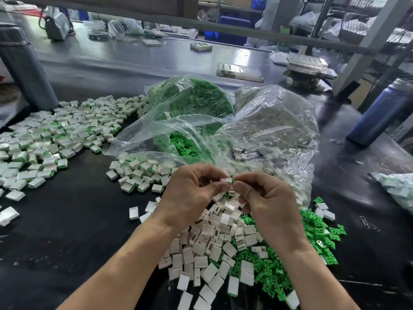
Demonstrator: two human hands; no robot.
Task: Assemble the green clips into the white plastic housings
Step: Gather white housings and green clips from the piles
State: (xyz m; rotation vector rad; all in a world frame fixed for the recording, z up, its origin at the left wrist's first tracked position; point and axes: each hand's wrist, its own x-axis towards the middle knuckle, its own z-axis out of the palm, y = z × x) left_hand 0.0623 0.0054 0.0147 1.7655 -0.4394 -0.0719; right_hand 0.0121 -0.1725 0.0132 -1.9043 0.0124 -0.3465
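Note:
My left hand [192,193] pinches a small white plastic housing [225,180] at the centre of the view. Right beside it, my right hand [266,198] pinches a green clip [234,181] whose tip meets the housing's end. Both hands hover above a loose heap of empty white housings [212,249]. A spread of green clips [274,269] lies under and to the right of that heap, on the black table [73,231].
Assembled white-and-green pieces [55,135] cover the left of the table, with a smaller pile [138,173] ahead of my left hand. Clear bags of green clips [190,104] and white housings [274,124] stand behind my hands. A blue bottle [380,115] stands at right.

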